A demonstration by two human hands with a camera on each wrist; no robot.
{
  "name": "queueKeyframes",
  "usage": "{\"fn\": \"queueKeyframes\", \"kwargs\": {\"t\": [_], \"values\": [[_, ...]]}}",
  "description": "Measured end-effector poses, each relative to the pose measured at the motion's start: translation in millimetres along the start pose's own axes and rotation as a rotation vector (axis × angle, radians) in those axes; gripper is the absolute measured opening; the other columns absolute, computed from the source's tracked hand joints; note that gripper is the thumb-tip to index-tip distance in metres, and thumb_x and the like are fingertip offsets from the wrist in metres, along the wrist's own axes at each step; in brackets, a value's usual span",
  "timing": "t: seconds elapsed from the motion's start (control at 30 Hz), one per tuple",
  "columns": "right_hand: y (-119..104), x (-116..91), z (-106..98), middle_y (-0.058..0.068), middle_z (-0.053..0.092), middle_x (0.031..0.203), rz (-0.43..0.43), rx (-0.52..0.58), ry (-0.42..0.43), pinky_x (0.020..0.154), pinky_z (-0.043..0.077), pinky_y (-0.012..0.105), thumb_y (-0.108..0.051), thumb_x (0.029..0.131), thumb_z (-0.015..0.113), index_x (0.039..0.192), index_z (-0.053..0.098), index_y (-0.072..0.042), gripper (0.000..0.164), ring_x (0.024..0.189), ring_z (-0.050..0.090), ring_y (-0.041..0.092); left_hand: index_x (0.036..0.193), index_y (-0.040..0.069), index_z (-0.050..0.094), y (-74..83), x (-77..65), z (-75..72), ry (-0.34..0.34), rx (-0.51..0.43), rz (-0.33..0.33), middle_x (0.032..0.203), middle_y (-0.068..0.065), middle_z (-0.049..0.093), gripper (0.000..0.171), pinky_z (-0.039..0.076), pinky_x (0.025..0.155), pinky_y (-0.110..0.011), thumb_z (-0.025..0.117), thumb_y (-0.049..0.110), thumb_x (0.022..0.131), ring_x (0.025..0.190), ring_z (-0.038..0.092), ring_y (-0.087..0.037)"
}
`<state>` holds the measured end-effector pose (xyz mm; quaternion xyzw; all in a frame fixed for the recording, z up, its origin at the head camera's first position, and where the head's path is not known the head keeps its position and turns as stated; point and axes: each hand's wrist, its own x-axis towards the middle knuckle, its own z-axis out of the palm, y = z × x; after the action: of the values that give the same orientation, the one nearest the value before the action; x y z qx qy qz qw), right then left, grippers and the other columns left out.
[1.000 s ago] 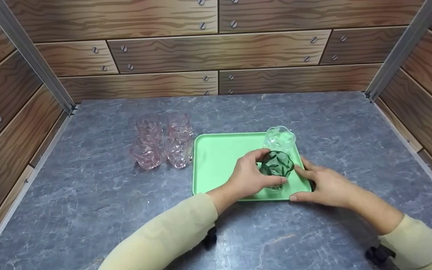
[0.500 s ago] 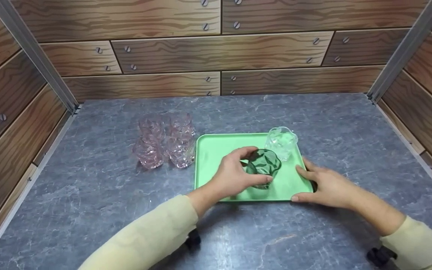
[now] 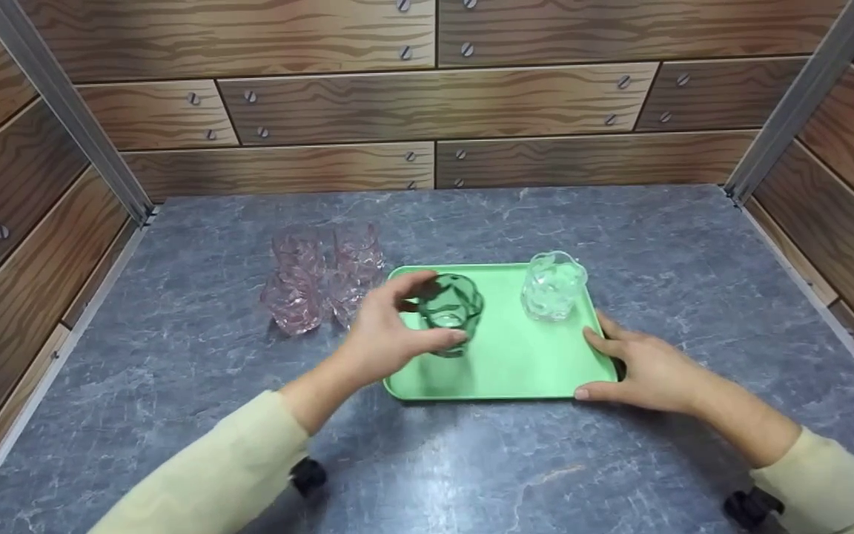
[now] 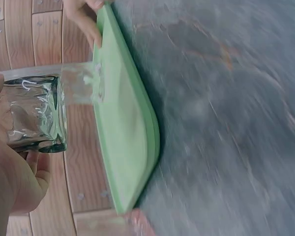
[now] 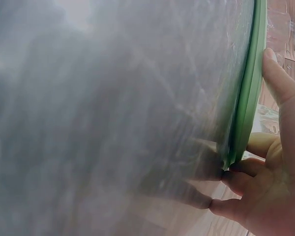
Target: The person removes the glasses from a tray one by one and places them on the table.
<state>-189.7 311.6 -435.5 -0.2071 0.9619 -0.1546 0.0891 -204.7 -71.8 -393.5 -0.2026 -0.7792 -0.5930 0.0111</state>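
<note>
Panels printed with wood planks and screw heads (image 3: pixel 434 104) enclose a grey marbled tabletop (image 3: pixel 471 460), with metal posts (image 3: pixel 64 122) at the two back corners. Above the left half of a light green rectangular tray (image 3: pixel 520 363) is a dark green, see-through glass tumbler (image 3: pixel 453 311), upright, mouth up; the left wrist view shows a gap between its base and the tray. The person's left hand (image 3: pixel 382 330) grasps this tumbler from the left side, thumb in front and fingers behind. The right hand (image 3: pixel 646 371) grips the tray's near right corner, thumb at the front rim and fingers at the right edge. A clear tumbler (image 3: pixel 554 289) with a wavy rim stands upright in the tray's far right corner. Just left of the tray, on the tabletop, four pale pink tumblers (image 3: pixel 293 304) stand in two rows of two, the near right one partly behind the left hand. Both arms wear pale yellow sleeves (image 3: pixel 204 467), with a black device (image 3: pixel 308 476) at each wrist.
</note>
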Motion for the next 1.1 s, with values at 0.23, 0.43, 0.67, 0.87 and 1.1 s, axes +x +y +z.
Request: {"fn": "queueKeyframes", "kwargs": {"t": [0.23,0.43,0.67,0.87,1.1], "values": [[-1,-1,0,0.033,0.023,0.168,0.004,0.008,-0.010,0.113,0.037,0.073,-0.083,0.085,0.065,0.158,0.043,0.001,0.113,0.142,0.039,0.060,0.146,0.002,0.059,-1.9,-18.1,-34.5,0.056,0.027,-0.052,0.125,-0.006,0.072,0.085,0.055,0.102,-0.050,0.100,0.017,0.073,0.112,0.067,-0.031],[-1,0,0,0.032,0.022,0.168,0.010,0.008,-0.016,0.113,0.037,0.072,-0.084,0.084,0.065,0.158,0.043,0.000,0.114,0.143,0.038,0.060,0.147,0.004,0.060,-9.0,-36.7,-58.5,0.104,0.039,-0.094,0.127,-0.008,0.071,0.086,0.055,0.103,-0.048,0.100,0.017,0.072,0.113,0.068,-0.028],[-1,0,-1,0.030,0.021,0.169,0.018,0.005,-0.019,0.113,0.036,0.073,-0.085,0.084,0.064,0.159,0.043,-0.002,0.114,0.143,0.037,0.060,0.145,0.005,0.061,-17.8,-50.7,-75.3,0.118,0.066,-0.118,0.127,-0.010,0.072,0.082,0.057,0.100,-0.035,0.099,0.016,0.074,0.114,0.069,-0.027],[0,-1,0,0.031,0.023,0.169,0.008,0.016,-0.009,0.113,0.037,0.073,-0.081,0.085,0.067,0.159,0.043,0.000,0.112,0.143,0.038,0.060,0.145,0.007,0.062,-25.4,-59.6,-83.9,0.131,0.082,-0.158,0.129,-0.013,0.071,0.082,0.057,0.102,-0.041,0.100,0.015,0.073,0.116,0.069,-0.029],[0,-1,0,0.031,0.023,0.168,-0.003,0.021,0.006,0.113,0.038,0.072,-0.080,0.086,0.068,0.158,0.043,0.001,0.111,0.143,0.039,0.060,0.145,0.003,0.060,-37.1,-65.9,-89.2,0.156,0.082,-0.196,0.130,-0.013,0.071,0.083,0.054,0.106,-0.045,0.100,0.012,0.072,0.119,0.068,-0.032]]}}
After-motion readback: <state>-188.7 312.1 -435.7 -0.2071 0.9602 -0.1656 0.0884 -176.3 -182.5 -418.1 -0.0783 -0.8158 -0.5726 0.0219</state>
